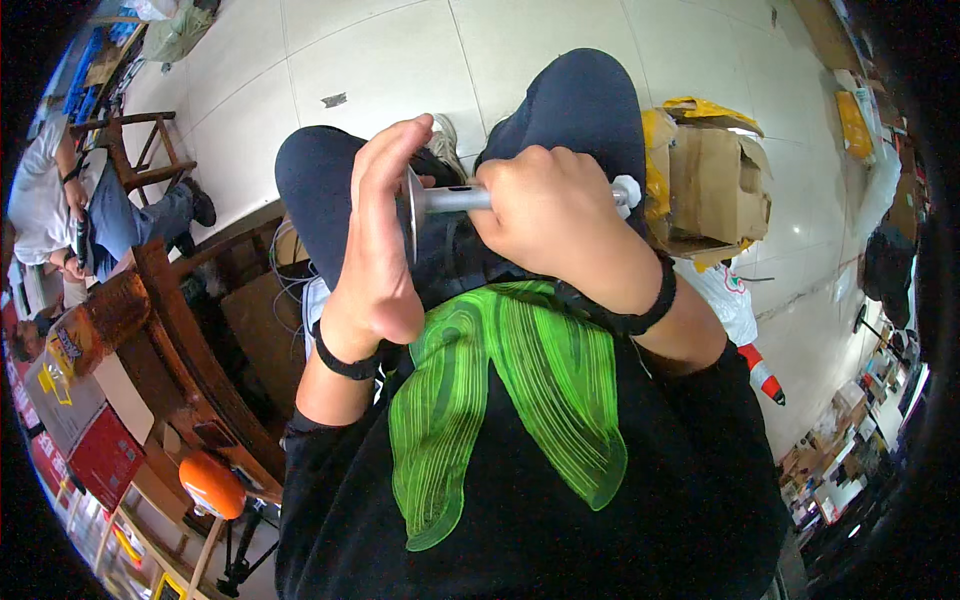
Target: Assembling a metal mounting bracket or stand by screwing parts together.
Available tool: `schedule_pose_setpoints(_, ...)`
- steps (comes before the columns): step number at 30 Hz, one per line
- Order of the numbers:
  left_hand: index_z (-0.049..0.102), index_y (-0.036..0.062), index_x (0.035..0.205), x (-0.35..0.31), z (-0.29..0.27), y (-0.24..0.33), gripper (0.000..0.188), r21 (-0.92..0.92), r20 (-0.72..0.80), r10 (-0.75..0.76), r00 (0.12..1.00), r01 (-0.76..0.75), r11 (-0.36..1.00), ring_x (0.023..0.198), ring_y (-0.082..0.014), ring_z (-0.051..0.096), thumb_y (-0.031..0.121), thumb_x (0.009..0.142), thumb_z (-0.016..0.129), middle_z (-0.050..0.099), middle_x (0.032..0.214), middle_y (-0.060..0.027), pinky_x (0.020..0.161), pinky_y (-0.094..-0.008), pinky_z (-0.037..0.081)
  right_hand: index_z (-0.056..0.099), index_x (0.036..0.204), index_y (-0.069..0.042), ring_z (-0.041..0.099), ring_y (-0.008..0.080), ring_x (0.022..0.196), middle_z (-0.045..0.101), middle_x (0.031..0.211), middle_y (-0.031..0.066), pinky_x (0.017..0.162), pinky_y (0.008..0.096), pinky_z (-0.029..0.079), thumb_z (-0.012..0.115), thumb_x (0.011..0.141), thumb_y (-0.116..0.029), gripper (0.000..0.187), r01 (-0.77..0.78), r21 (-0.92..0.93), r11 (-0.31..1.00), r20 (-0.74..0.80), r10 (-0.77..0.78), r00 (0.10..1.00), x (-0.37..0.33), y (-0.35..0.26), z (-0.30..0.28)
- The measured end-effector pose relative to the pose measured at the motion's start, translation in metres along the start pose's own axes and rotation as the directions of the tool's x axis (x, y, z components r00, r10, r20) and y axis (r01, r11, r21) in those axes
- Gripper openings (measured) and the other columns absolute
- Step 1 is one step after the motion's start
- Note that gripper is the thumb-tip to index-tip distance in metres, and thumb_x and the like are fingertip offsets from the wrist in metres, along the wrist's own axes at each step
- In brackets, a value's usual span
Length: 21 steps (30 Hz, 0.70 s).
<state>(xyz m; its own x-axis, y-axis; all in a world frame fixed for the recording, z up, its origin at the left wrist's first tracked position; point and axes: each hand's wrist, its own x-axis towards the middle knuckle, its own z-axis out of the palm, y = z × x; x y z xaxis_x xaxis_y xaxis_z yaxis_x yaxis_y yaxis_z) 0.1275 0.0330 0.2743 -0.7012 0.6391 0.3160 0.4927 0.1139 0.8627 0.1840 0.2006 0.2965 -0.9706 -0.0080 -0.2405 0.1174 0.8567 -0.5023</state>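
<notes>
Presently, right hand: the right hand [560,205] is closed in a fist, clamped around a grey, smooth metal tube [452,199].
Left hand: the left hand [378,225] is opened out flat, fingers straight and together, palm toward a thin, round metal disc [413,215] at the tube's left end; full contact cannot be confirmed.
Tube: held roughly level above the lap, between the hands; a small white end piece [627,193] shows beyond the fist.
Reason for hold: in my judgement, the fist carries the tube while the flat palm braces the disc and keeps it square.
Wrists and clothing: black bands on both; a green, striped, sheer scarf [440,430] hangs between the forearms, near the work.
Right knee: a brown, open cardboard box [705,190] with yellow plastic [657,150] stands on the pale tiled floor [380,60] just beside it, limiting sideways room.
Left side: the long edge of a dark brown wooden table [185,340] limits the left elbow; an orange, rounded object [212,487] sits by its lower corner.
Upper left: a seated co-worker [50,200] near a brown wooden stool [150,175], well apart.
</notes>
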Motion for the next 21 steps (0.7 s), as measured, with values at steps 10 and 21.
schedule_pose_setpoints(10,0.053,-0.0024,0.102,-0.003,0.007,0.003,0.097,0.008,-0.175,-0.139,0.975,0.142,0.99,0.103,-0.0289,0.056,0.079,0.083,0.004,0.059,0.105,-0.0181,0.088,-0.0373,0.043,0.066,0.068,-0.008,0.065,0.035,0.058,0.061,0.06,0.0178,0.056,0.0447,0.053,0.063,0.073,-0.021,0.014,0.041,-0.04,0.998,-0.115,-0.046,0.992,-0.003,-0.004,0.015)
schedule_pose_setpoints(21,0.065,0.0014,0.09,0.012,-0.016,-0.011,0.079,-0.059,0.083,0.537,0.84,-0.533,0.844,0.091,-0.038,0.064,0.077,0.078,0.046,0.064,0.089,-0.014,0.076,-0.0444,0.052,0.066,0.072,0.0,0.064,0.0414,0.074,0.063,0.073,0.0236,0.07,0.0489,0.052,0.056,0.077,-0.027,0.029,0.164,0.573,0.803,0.234,-0.353,0.906,0.006,0.012,0.049)
